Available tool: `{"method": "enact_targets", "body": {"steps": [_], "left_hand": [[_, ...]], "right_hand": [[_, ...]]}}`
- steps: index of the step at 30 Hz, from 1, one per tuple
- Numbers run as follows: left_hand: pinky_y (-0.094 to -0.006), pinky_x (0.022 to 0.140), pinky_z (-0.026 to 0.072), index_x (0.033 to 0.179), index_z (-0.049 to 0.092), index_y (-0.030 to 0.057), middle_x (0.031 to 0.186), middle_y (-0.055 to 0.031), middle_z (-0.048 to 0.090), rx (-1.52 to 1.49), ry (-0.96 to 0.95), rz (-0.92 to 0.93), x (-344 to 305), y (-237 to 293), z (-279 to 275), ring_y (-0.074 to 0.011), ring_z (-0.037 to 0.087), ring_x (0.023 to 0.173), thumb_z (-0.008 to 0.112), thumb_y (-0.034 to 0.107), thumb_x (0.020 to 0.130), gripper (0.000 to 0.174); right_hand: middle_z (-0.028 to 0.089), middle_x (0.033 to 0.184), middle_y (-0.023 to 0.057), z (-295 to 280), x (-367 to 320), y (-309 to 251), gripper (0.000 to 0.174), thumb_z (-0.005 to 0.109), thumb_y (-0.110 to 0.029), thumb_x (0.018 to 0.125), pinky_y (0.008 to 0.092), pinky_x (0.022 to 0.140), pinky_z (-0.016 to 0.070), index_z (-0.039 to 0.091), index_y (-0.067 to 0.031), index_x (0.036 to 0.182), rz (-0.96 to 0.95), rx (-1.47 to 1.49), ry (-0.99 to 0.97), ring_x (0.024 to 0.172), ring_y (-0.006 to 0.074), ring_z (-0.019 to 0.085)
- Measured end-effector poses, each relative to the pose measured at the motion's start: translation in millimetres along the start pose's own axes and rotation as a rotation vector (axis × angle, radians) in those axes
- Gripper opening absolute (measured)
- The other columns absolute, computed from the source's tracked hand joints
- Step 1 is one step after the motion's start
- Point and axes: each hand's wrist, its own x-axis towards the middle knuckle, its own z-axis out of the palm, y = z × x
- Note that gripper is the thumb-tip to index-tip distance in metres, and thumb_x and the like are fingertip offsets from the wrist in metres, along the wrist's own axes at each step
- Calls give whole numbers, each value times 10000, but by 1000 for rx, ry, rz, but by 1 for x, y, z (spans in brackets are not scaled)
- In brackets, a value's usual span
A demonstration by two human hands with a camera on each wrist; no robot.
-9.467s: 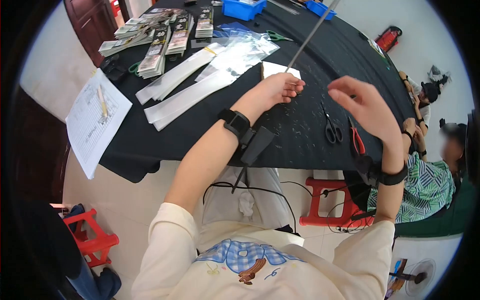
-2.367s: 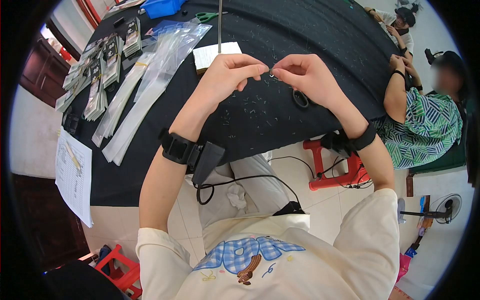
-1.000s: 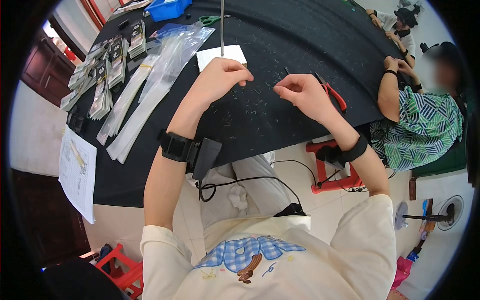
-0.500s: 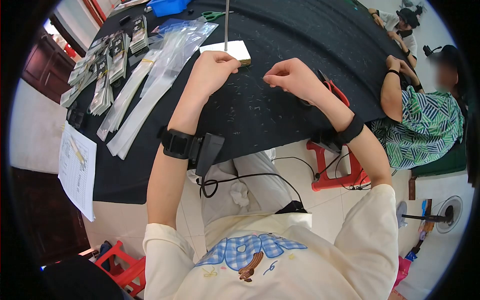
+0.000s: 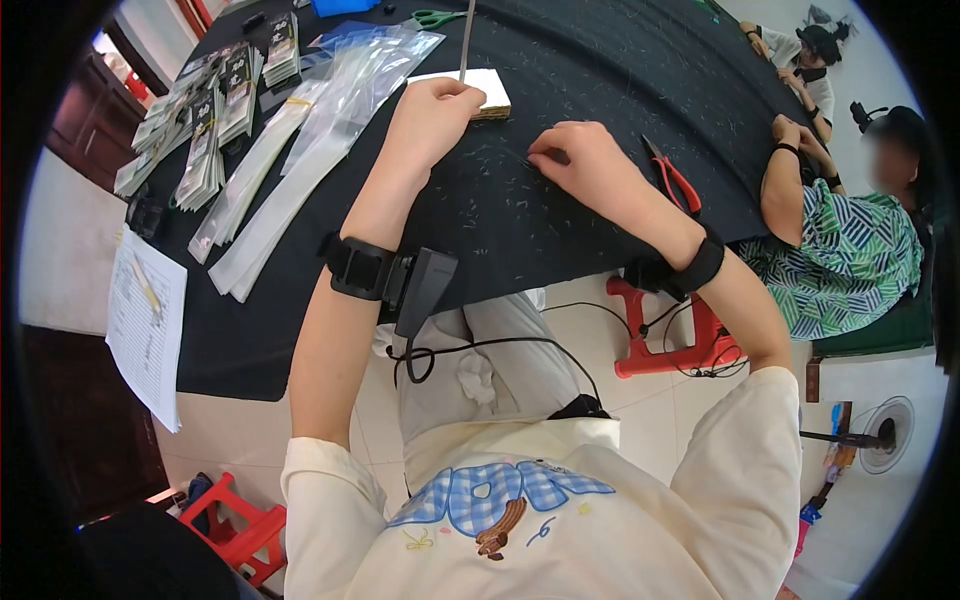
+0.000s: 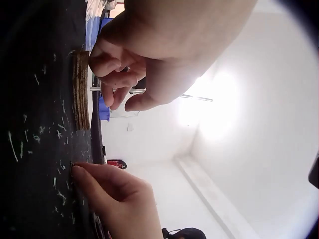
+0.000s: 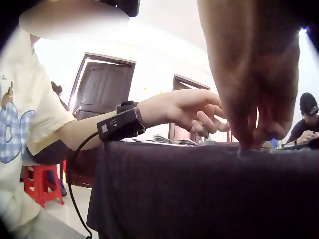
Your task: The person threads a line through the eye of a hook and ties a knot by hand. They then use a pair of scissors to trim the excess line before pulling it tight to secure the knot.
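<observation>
Blue bin point(image 5: 340, 6) at top edge of head view, mostly cut off; contents can't be seen. Clear plastic sleeves point(image 5: 360, 85) lie upper L of centre, nr a bundle of sleeves point(image 5: 255, 175) w/ a yellow band point(image 5: 297, 101) round it. Printed packs point(image 5: 205, 150) stacked upper L.

L hand point(image 5: 425, 125), upper centre, forearm angled up fr. lower L; fingers loosely bent, gap btwn thumb & index in L wrist view, no grip on anything seen. It's right by the metal rod point(image 5: 467, 45), which stands up fr. the white-topped layered block point(image 5: 492, 92) on the black-clothed worktop point(image 5: 560, 250).

R hand point(image 5: 595, 170), R of centre, bent down to worktop, thumb & index tips together; can't tell if they've hold of a tiny item. Thin pale scraps point(image 5: 490, 190) scattered nr it; red-handled pliers point(image 5: 678, 185) further R.
</observation>
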Motion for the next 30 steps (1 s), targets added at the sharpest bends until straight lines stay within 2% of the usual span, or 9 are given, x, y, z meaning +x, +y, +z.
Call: {"method": "enact_targets", "body": {"steps": [8, 10, 12, 13, 15, 17, 19, 21, 30], "left_hand": [[-207, 470, 291, 872, 650, 55, 728, 16, 580, -5, -29, -2, -3, 4, 0, -66, 385, 545, 577, 298, 734, 289], [-282, 708, 437, 951, 628, -38, 816, -126, 627, -32, -69, -21, -4, 8, -2, -167, 584, 754, 561, 226, 718, 358], [-280, 703, 436, 946, 631, -35, 808, -118, 625, -42, -65, -24, -4, 7, -2, -162, 580, 748, 562, 224, 718, 352], [-277, 699, 435, 941, 633, -32, 799, -111, 624, -49, -66, -25, -4, 7, -2, -157, 576, 741, 564, 222, 718, 345], [-277, 699, 436, 938, 634, -31, 797, -108, 624, -52, -69, -36, -4, 6, -1, -156, 576, 742, 565, 220, 717, 341], [-276, 699, 436, 935, 635, -30, 796, -105, 624, -54, -74, -45, -3, 5, 0, -155, 576, 743, 567, 217, 716, 337], [-211, 471, 289, 880, 655, 53, 733, 9, 591, -19, -56, -23, -1, 1, 1, -70, 385, 552, 583, 299, 734, 294], [-211, 472, 290, 885, 654, 51, 734, 8, 592, -18, -60, -21, 0, 0, 2, -69, 386, 552, 583, 297, 735, 297], [-211, 474, 298, 900, 656, 49, 752, 6, 600, -24, -84, -25, -1, 0, 2, -71, 394, 552, 580, 290, 742, 299]], "right_hand": [[633, 744, 143, -3, 3, 0, 140, 598, -77, 738, 301, 674, 488, 634, 18, 834, 78, 90, -37, 687, 242, 622], [635, 744, 139, -3, 5, -3, 146, 610, -84, 734, 296, 672, 488, 634, 19, 835, 60, 105, -50, 685, 232, 623], [637, 746, 139, -6, 9, -8, 176, 639, -100, 717, 292, 670, 488, 631, 23, 841, 202, 112, -139, 688, 221, 624], [637, 746, 139, -4, 10, -8, 176, 639, -100, 717, 292, 670, 488, 631, 23, 841, 200, 112, -143, 688, 221, 624], [618, 692, 85, -2, 11, -4, 150, 619, -115, 747, 265, 567, 465, 633, -2, 845, 174, 121, -135, 606, 122, 586], [617, 689, 92, 1, 13, -2, 147, 617, -113, 744, 268, 570, 466, 633, 4, 833, 161, 118, -135, 609, 130, 589], [616, 686, 98, 2, 16, -2, 145, 615, -110, 741, 271, 573, 468, 633, 9, 820, 149, 117, -133, 611, 139, 593], [629, 704, 152, 2, 19, -4, 146, 623, -67, 689, 288, 645, 494, 643, 36, 791, 119, 80, -116, 664, 227, 625], [621, 697, 157, -4, 27, -8, 172, 631, -90, 677, 290, 620, 484, 628, 54, 771, 142, 61, -286, 627, 223, 606]]}}
